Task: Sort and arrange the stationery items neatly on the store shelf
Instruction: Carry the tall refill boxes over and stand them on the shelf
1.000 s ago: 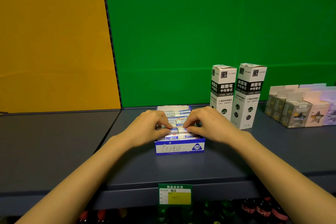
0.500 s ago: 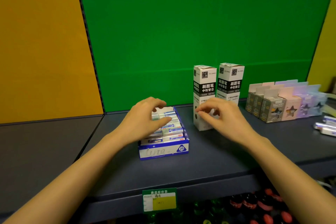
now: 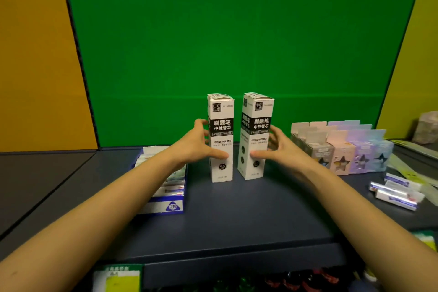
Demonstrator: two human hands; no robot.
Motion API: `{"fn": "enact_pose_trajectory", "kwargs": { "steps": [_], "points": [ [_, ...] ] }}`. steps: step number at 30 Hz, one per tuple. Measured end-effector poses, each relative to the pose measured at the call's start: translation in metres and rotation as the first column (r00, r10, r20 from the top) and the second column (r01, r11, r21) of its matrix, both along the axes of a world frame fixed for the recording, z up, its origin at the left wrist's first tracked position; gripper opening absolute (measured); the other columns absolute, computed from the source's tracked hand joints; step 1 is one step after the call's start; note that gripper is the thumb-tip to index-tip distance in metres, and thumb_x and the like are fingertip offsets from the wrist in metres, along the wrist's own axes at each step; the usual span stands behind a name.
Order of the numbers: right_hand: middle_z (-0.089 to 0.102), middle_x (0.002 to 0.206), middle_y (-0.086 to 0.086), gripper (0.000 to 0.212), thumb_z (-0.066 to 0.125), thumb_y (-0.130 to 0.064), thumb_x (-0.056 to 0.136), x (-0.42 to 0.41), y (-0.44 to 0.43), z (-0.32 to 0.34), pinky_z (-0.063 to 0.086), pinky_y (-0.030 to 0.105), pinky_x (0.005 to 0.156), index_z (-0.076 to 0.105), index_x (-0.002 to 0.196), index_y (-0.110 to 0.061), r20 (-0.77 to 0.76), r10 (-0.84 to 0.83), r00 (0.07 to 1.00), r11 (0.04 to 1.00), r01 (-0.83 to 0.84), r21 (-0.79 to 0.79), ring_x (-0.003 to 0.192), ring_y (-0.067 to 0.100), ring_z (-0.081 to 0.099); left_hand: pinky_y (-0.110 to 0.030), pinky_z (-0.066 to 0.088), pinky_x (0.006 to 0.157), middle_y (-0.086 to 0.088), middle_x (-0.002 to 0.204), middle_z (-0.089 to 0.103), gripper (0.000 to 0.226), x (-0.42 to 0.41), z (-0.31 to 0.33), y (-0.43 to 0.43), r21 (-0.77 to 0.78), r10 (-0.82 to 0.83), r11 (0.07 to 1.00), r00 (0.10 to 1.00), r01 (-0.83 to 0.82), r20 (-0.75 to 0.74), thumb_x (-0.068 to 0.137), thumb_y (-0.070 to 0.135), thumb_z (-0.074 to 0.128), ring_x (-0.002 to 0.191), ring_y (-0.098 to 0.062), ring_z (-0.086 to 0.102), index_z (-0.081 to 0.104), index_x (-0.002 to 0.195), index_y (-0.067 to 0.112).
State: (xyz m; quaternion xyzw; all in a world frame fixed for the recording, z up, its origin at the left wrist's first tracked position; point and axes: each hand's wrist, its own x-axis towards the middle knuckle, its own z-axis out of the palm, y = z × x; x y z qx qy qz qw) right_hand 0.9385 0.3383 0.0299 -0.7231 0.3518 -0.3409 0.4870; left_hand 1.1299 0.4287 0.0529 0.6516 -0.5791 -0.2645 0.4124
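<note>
Squaring stock on the dark grey shelf (image 3: pixel 237 220): my left hand (image 3: pixel 192 147) clasps the left tall white-and-black cardboard refill box (image 3: pixel 221 125), my right hand (image 3: pixel 282 152) lies spread against its upright twin (image 3: pixel 257 123); next, I judge, close the gap between them.

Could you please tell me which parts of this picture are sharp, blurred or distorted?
Head view: print on the left refill box and right refill box is sharp; the eraser tray at left, the loose packets at right and the fingers of the right hand are motion-blurred; the wide lens tilts the wall panels' edges outward; light is even.
</note>
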Motion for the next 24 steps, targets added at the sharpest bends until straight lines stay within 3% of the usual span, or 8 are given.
{"fn": "enact_pose_trajectory", "kwargs": {
  "steps": [2,4,7,10,12,15,21,24],
  "points": [
    [0.048,0.14,0.007,0.078,0.07,-0.003,0.074,0.0,-0.003,-0.002,0.049,0.028,0.09,0.029,0.14,-0.014,0.005,0.035,0.999,0.999,-0.035,0.006,0.116,0.015,0.052,-0.039,0.049,0.094,-0.015,0.125,0.055,0.075,-0.006,-0.005,-0.001,-0.024,0.036,0.999,0.999,-0.036,-0.023,0.07,0.002,0.075,0.103,-0.022,0.059,0.029,0.129,0.006],
    [0.056,0.13,0.008,0.06,0.071,-0.007,0.074,0.0,-0.002,-0.001,0.05,0.021,0.074,0.044,0.127,-0.012,0.001,0.035,0.999,0.998,-0.034,-0.052,0.1,0.013,0.06,-0.04,0.049,0.095,-0.015,0.12,0.059,0.064,-0.01,-0.009,0.002,-0.066,0.066,0.995,0.997,-0.069,-0.046,0.07,0.002,0.075,0.102,-0.023,0.06,0.037,0.121,0.005],
    [0.059,0.121,0.004,0.045,0.072,-0.015,0.076,-0.006,0.004,0.0,0.052,0.025,0.078,0.051,0.116,-0.015,0.041,-0.015,0.999,0.991,0.02,-0.133,0.087,0.007,0.062,-0.035,0.049,0.091,-0.011,0.112,0.062,0.054,-0.015,-0.007,0.012,-0.154,0.081,0.984,0.993,-0.095,-0.09,0.072,0.006,0.074,0.097,-0.02,0.06,0.044,0.117,0.007],
    [0.061,0.116,0.002,0.035,0.07,-0.026,0.076,-0.023,0.014,0.006,0.052,0.037,0.091,0.054,0.107,-0.022,0.077,-0.053,0.996,0.986,0.065,-0.156,0.09,0.009,0.064,-0.029,0.051,0.08,-0.005,0.101,0.065,0.046,-0.024,0.0,0.021,-0.234,0.069,0.966,0.985,-0.105,-0.158,0.073,0.014,0.074,0.093,-0.017,0.062,0.052,0.113,0.012],
    [0.062,0.114,0.002,0.034,0.067,-0.027,0.079,-0.039,0.025,0.011,0.054,0.028,0.083,0.055,0.11,-0.019,0.115,-0.07,0.991,0.984,0.087,-0.156,0.086,0.004,0.065,-0.023,0.048,0.071,-0.001,0.095,0.069,0.041,-0.035,0.003,0.027,-0.271,0.029,0.959,0.979,-0.084,-0.201,0.073,0.017,0.074,0.085,-0.011,0.065,0.056,0.11,0.013],
    [0.062,0.096,-0.004,0.026,0.063,-0.02,0.083,-0.067,0.045,0.015,0.05,0.007,0.059,0.056,0.107,-0.015,0.208,-0.134,0.969,0.976,0.166,-0.141,0.064,-0.011,0.063,-0.017,0.048,0.067,0.002,0.093,0.072,0.039,-0.058,0.004,0.034,-0.311,-0.062,0.95,0.975,-0.008,-0.214,0.073,0.018,0.074,0.073,-0.003,0.067,0.059,0.109,0.013],
    [0.062,0.092,-0.003,0.027,0.06,-0.019,0.085,-0.13,0.08,0.002,0.049,0.006,0.054,0.056,0.111,-0.012,0.262,-0.283,0.923,0.947,0.312,-0.078,0.062,-0.013,0.063,-0.011,0.051,0.062,-0.011,0.1,0.069,0.038,-0.108,-0.006,0.031,-0.284,-0.221,0.948,0.936,0.141,-0.272,0.071,0.01,0.074,0.086,-0.02,0.062,0.054,0.104,0.007],
    [0.062,0.088,-0.005,0.022,0.06,-0.017,0.086,-0.162,0.089,-0.004,0.046,0.005,0.051,0.055,0.107,-0.013,0.276,-0.363,0.89,0.918,0.392,-0.059,0.059,-0.013,0.062,-0.017,0.055,0.07,-0.011,0.101,0.07,0.041,-0.134,-0.012,0.025,-0.262,-0.298,0.938,0.911,0.225,-0.285,0.07,0.011,0.074,0.09,-0.022,0.064,0.053,0.106,0.006]
  ]
}}
